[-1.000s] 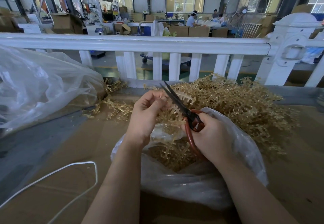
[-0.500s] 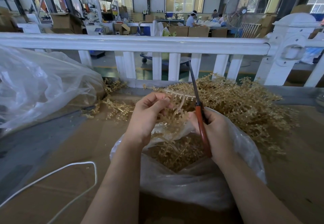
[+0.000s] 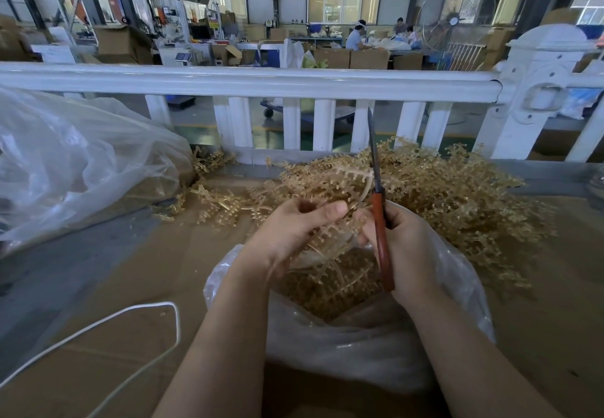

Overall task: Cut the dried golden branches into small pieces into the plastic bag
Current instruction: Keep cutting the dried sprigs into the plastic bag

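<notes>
My left hand (image 3: 294, 224) pinches a golden branch (image 3: 351, 177) above the plastic bag (image 3: 457, 274); my right hand (image 3: 408, 247) grips closed scissors (image 3: 379, 208).

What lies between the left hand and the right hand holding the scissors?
In the head view, a golden branch spans the gap between the left hand and the right hand with the scissors, above the open plastic bag.
</notes>
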Demonstrator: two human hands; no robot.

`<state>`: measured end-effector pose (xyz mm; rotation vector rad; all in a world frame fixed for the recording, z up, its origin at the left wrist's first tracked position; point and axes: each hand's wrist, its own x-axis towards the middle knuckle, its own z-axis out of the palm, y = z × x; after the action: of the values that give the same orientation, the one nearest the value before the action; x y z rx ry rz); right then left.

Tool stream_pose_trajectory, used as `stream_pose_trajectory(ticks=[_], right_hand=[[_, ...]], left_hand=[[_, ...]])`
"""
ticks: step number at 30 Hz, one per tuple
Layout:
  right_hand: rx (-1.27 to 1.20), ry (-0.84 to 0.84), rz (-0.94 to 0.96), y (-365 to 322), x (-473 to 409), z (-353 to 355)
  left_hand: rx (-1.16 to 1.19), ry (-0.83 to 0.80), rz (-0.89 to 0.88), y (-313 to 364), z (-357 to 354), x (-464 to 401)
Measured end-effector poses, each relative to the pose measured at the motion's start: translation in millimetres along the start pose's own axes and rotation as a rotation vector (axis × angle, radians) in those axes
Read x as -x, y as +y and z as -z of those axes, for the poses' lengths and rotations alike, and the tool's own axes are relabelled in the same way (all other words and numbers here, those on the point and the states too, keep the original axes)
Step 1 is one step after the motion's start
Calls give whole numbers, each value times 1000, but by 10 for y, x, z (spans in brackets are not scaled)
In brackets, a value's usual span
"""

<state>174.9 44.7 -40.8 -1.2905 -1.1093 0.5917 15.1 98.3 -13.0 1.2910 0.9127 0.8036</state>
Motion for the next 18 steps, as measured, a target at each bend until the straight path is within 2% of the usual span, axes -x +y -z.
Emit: stream_pose_trajectory(ticks=[2, 4, 8, 12, 18], right_hand=[[-21, 12, 21, -9, 8, 8], [-52, 20, 14, -6, 6, 6], [-47, 16, 39, 12, -1, -4], [-91, -10, 28, 12, 2, -23], [-18, -25, 69, 17, -1, -4]], left_hand=[[-110, -60, 55, -15, -17, 14], [-145, -83, 21, -13, -46, 11], [-105, -37, -71, -6, -52, -3], [-5, 17, -89, -1, -47, -9], [17, 10, -139, 42, -48, 13]])
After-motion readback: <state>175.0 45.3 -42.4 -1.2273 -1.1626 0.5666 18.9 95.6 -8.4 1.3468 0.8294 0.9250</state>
